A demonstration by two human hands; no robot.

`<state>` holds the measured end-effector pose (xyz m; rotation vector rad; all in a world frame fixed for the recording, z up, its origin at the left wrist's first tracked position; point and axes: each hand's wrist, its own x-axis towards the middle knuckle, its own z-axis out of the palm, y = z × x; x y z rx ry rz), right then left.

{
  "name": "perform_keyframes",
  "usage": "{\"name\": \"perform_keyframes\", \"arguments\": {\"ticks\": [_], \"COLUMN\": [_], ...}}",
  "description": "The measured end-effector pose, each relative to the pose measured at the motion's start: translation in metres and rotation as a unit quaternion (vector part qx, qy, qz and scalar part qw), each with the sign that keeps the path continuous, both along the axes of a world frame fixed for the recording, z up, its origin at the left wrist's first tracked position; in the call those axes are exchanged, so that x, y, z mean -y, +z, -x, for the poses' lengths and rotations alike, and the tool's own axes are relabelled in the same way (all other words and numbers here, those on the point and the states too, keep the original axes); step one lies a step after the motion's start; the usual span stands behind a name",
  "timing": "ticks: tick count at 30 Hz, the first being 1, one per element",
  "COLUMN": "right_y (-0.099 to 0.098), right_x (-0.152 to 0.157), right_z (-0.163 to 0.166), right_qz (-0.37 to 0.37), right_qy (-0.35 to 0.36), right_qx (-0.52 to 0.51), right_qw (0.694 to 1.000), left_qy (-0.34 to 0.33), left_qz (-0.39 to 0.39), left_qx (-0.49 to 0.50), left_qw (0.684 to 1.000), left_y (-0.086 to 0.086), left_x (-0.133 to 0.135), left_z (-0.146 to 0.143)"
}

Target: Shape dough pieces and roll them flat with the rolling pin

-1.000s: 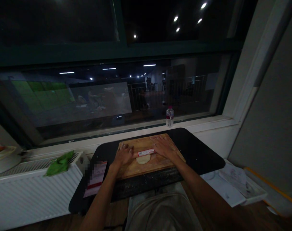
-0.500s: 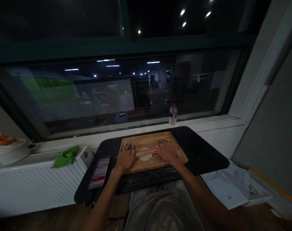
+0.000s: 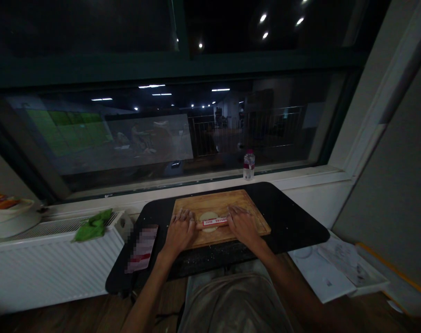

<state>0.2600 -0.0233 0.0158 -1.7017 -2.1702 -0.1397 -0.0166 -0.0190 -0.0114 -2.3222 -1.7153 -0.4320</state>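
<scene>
A wooden cutting board (image 3: 217, 203) lies on a black table (image 3: 287, 222). On it sits a small flat round of pale dough (image 3: 207, 215). A thin rolling pin with a red and white label (image 3: 213, 222) lies across the dough's near part. My left hand (image 3: 181, 229) rests flat on the pin's left end, fingers stretched out. My right hand (image 3: 241, 222) lies flat on the pin's right end, fingers also extended.
A small water bottle (image 3: 248, 165) stands on the window sill behind the table. A red and white packet (image 3: 141, 248) lies at the table's left. A green cloth (image 3: 92, 225) and a white bowl (image 3: 7, 217) sit on the radiator. Papers (image 3: 338, 270) lie to the right.
Both hands rolled the pin away over the dough, then drew it back toward me; it now lies on the dough's near part. The view shifted slightly.
</scene>
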Motion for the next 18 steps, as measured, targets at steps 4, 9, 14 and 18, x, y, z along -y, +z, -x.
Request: {"name": "perform_keyframes", "arguments": {"ticks": [4,9,14,18], "right_y": [-0.005,-0.005,0.004,0.01], "right_x": [0.005,-0.004,-0.03,-0.056], "right_z": [-0.003,-0.005,0.001,0.006], "right_qz": [0.004,0.007,0.012,0.028], "right_qy": [0.005,0.017,0.027,0.047], "right_qx": [-0.003,-0.003,0.019,0.033], "right_qw": [1.0,1.0,0.999,0.998], "left_qy": [-0.005,0.019,0.044,0.074], "left_qz": [-0.018,-0.026,-0.013,0.035], "left_qx": [0.017,0.039,0.057,0.062], "left_qw": [1.0,0.999,0.997,0.995], "left_y": [-0.002,-0.008,-0.005,0.009], "left_x": [0.007,0.01,0.007,0.0], "left_z": [-0.001,-0.003,-0.008,-0.012]}}
